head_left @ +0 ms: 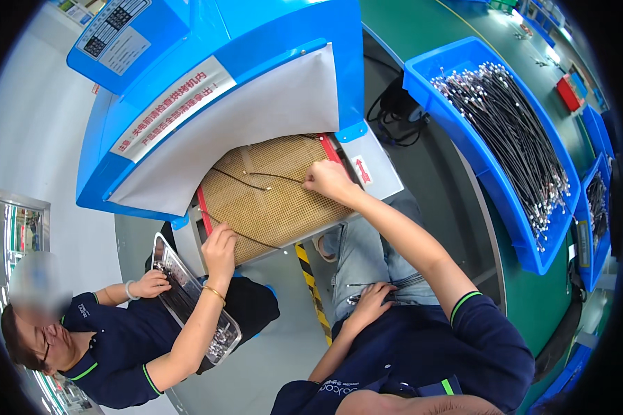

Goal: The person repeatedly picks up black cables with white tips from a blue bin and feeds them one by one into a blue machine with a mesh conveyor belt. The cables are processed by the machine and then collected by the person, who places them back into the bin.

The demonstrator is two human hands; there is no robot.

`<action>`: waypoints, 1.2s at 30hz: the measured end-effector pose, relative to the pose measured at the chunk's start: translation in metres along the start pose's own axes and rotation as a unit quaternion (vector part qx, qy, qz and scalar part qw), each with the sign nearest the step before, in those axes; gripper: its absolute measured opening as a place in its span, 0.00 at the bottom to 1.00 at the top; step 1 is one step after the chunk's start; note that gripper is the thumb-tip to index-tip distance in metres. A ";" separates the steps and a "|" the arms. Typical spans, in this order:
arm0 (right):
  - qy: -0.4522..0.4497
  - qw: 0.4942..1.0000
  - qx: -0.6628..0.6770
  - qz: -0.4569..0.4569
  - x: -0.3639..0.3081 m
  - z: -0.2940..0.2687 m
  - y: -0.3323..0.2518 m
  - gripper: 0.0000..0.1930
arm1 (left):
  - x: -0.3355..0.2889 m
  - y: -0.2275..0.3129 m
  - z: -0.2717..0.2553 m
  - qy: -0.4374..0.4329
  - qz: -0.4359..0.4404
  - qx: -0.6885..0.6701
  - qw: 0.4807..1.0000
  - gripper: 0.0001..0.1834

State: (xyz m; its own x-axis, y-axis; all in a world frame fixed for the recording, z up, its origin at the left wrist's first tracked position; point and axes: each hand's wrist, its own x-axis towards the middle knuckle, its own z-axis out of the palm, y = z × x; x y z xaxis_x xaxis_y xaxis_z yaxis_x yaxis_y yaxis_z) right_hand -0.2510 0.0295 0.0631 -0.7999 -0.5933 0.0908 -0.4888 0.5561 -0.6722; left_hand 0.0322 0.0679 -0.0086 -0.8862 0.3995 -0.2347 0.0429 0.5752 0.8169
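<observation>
Closest in, the left hand (372,299) sits on the lap with its fingers closed around a small bundle of black cables (387,283). Further out, the right hand (327,178) reaches onto the tan mesh belt (284,207), fingers pinched on the end of a thin black cable (273,177) lying there. A co-worker's hand (220,250) touches the belt's near edge. Off right, a blue bin (457,131) holds loads more cables.
</observation>
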 end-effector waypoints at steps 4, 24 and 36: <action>-0.002 1.000 -0.015 0.007 0.009 0.014 0.003 0.10 | -0.001 -0.003 0.004 0.005 -0.006 0.007 1.000 0.22; -0.182 0.975 0.094 0.085 -0.309 -0.034 0.073 0.23 | 0.024 -0.006 0.012 0.081 0.024 0.169 0.982 0.14; -0.240 0.964 0.059 0.098 -0.342 -0.049 0.065 0.17 | -0.004 0.020 0.007 0.079 0.032 0.214 0.973 0.13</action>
State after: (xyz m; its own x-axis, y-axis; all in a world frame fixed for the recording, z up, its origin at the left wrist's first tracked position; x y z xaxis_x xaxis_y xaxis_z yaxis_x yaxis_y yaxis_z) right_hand -0.0262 0.2975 0.0244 -0.6059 -0.7000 -0.3781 -0.2789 0.6320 -0.7230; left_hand 0.0400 0.0831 0.0055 -0.9338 0.3488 -0.0798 0.2582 0.8114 0.5243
